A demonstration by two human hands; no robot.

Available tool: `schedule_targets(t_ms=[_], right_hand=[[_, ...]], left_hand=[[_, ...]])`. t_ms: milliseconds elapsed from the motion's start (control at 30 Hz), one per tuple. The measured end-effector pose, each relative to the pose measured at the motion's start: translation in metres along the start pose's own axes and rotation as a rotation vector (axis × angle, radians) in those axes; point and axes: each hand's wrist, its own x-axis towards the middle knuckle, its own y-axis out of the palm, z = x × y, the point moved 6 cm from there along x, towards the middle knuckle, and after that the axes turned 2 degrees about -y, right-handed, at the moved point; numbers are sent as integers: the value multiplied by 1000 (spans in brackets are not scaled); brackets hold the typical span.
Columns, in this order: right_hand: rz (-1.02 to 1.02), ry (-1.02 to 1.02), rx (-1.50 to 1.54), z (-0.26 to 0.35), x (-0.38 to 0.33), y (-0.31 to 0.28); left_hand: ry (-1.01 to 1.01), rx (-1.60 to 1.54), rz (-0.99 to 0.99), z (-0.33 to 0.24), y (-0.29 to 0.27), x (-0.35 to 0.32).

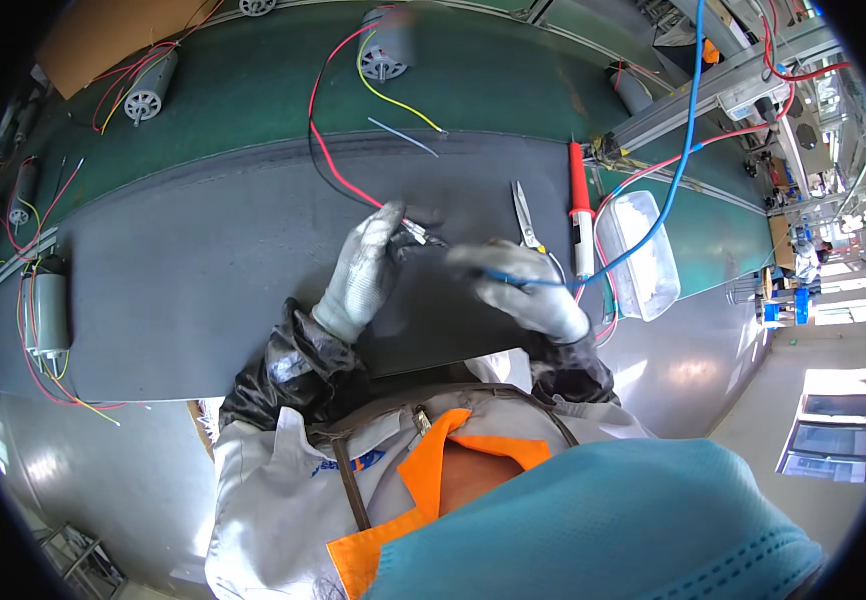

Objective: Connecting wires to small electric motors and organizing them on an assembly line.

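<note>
My left hand [361,272], in a whitish glove, is closed in a pinch on the end of a red wire [338,172]. A thin black wire runs beside it from the grey motor [386,48] at the far side. Small shiny metal and dark bits show just past those fingertips; I cannot make out their kind. My gloved right hand [528,287], partly smeared by motion, is closed round the end of a blue hose [675,190] that hangs from above. Any tool in that fist is hidden. Scissors [524,215] and a red-handled soldering iron [580,190] lie beyond it.
A clear plastic box [653,262] stands right of the soldering iron. A thin pale tube [403,137] lies ahead on the dark mat [183,270]. Other motors with loose wires [151,88] sit at the far left, and one motor [48,312] at the near left.
</note>
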Motion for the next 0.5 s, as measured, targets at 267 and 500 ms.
schedule_targets(t_ms=[267, 500], right_hand=[[-626, 47, 308, -85, -96, -95], [-62, 61, -336, -25, 15, -9]], left_hand=[[672, 568, -389, -92, -55, -6], [354, 935, -417, -134, -113, 101]])
